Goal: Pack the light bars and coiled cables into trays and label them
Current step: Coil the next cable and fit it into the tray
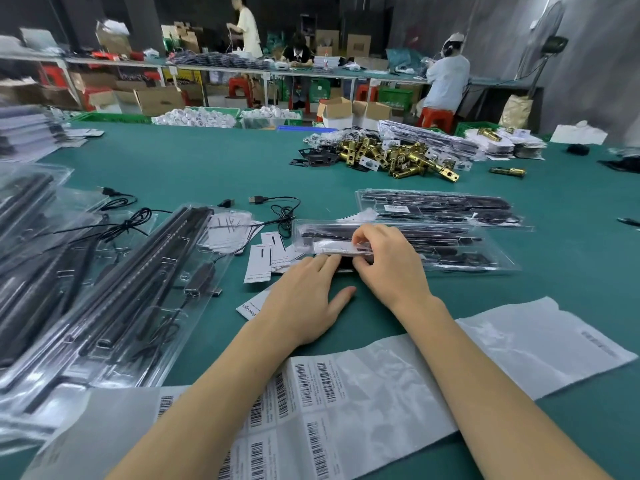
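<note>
- I've got my right hand (388, 261) curled on the near edge of the clear plastic clamshell tray in front of me (450, 251), fingertips pinching what looks like a white label strip (341, 248) against its lid; I read the step as sticking that label down
- My left hand (304, 299) lies flat and spread, holding nothing, fingers pressing the tray's near left corner and the dark part under it, thumb out on the green table mat (207, 161)
- To do it well, I'd keep the left palm pinning the tray so it can't skate, lay the label from one end and smooth it along, away from the seam; a crooked start would wrinkle on this glossy plastic
- That tray holds long black light bars (398, 233) lying side by side along its length; whether a coiled cable is inside I cannot tell through the glare
- A second closed clear tray (440, 206) sits just beyond it, with dark bars and a dark coil at its right end
- The open clear tray on my left (156, 289) carries black bars, a black inline controller (199, 280) and loose black cable, lid not closed
- The white sheet of barcode labels (311, 386) lies under my forearms, near at hand
</note>
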{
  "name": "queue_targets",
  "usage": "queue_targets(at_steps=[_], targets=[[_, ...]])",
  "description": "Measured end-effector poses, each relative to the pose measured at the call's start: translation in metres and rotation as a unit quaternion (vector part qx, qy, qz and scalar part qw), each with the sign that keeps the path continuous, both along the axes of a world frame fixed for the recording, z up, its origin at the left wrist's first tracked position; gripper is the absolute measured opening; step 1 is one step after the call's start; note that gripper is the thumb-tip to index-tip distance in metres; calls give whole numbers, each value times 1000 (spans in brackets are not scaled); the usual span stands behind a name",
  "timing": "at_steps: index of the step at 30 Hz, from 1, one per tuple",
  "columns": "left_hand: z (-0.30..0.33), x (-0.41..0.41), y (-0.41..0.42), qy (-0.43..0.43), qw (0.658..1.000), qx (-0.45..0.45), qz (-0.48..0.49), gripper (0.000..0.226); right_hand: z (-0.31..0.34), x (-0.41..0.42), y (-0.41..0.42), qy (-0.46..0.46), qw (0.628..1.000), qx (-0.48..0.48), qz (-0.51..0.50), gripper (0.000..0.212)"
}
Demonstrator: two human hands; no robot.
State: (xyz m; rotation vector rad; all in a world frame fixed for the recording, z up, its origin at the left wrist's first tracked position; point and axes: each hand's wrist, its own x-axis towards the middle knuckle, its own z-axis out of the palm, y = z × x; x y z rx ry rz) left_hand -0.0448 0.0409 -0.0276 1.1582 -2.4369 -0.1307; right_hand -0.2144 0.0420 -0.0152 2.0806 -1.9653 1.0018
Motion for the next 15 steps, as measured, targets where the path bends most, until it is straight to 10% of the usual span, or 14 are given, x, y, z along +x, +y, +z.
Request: queue_targets(at_steps=[15], targets=[[8,2,1,5,1000,4,-1,28,3,-29,14,-94,988,90,88,18]])
